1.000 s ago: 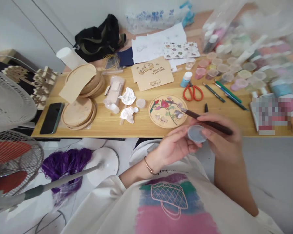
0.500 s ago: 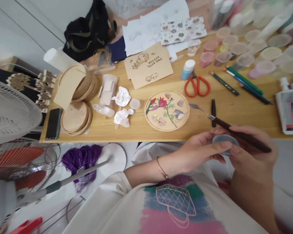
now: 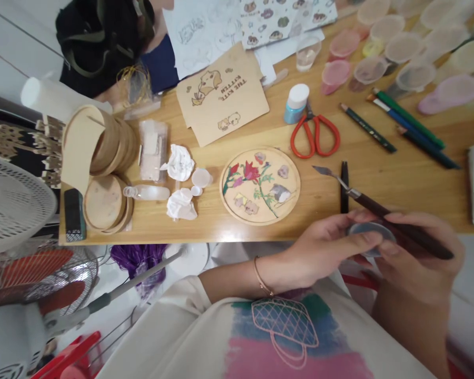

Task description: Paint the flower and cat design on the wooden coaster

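My left hand (image 3: 327, 247) is closed around a small round translucent cup (image 3: 373, 231) with something greyish-blue in it. The fingertips of my right hand (image 3: 422, 258) press on the same cup from the other side. A palette knife (image 3: 403, 226) with a dark wooden handle lies in my right hand, its metal blade pointing left over the table. Left of the blade rests a round wooden plaque (image 3: 260, 210) painted with red flowers, green stems and small animals. A slim black tool (image 3: 344, 184) lies beneath the knife.
Red-handled scissors (image 3: 316, 137) and a blue paint bottle (image 3: 296, 103) lie behind the plaque. Colored pencils (image 3: 414, 129) and several small cups (image 3: 403, 47) are at the right. Crumpled tissues (image 3: 179, 162), wooden boxes (image 3: 106, 202) and a fan (image 3: 16, 210) are on the left.
The camera view has shifted, so the table items appear lower and closer. Both hands keep the same hold on the cup and palette knife, with little visible movement.
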Action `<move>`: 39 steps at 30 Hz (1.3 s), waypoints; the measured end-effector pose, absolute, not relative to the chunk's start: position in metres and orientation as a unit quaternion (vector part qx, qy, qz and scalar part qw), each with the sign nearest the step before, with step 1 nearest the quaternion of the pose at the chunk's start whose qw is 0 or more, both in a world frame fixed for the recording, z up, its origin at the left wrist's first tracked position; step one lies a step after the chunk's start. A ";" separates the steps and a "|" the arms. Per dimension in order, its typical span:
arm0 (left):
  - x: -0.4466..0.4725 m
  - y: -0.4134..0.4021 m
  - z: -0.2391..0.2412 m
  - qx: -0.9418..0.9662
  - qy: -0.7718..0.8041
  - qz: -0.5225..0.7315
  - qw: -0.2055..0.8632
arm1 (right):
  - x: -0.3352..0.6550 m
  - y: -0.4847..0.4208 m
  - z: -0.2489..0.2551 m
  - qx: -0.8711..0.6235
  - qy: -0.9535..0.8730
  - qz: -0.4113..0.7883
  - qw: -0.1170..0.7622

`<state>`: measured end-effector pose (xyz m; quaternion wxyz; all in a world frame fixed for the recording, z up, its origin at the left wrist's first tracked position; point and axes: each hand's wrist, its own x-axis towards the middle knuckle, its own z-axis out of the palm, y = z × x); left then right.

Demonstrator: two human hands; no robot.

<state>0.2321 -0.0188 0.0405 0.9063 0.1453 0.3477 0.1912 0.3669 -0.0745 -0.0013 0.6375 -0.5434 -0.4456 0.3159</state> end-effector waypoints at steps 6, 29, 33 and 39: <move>0.233 -0.015 0.041 0.112 0.351 0.201 0.908 | 0.368 -0.069 -0.008 -0.510 -0.488 0.322 0.631; 0.235 -0.005 0.042 0.158 0.364 0.192 0.897 | 0.366 -0.074 0.007 -0.534 -0.522 0.331 0.577; 0.235 -0.004 0.045 0.200 0.364 0.195 0.889 | 0.366 -0.074 0.011 -0.536 -0.519 0.329 0.580; 0.234 -0.011 0.043 0.272 0.347 0.202 0.874 | 0.363 -0.079 0.018 -0.530 -0.531 0.336 0.570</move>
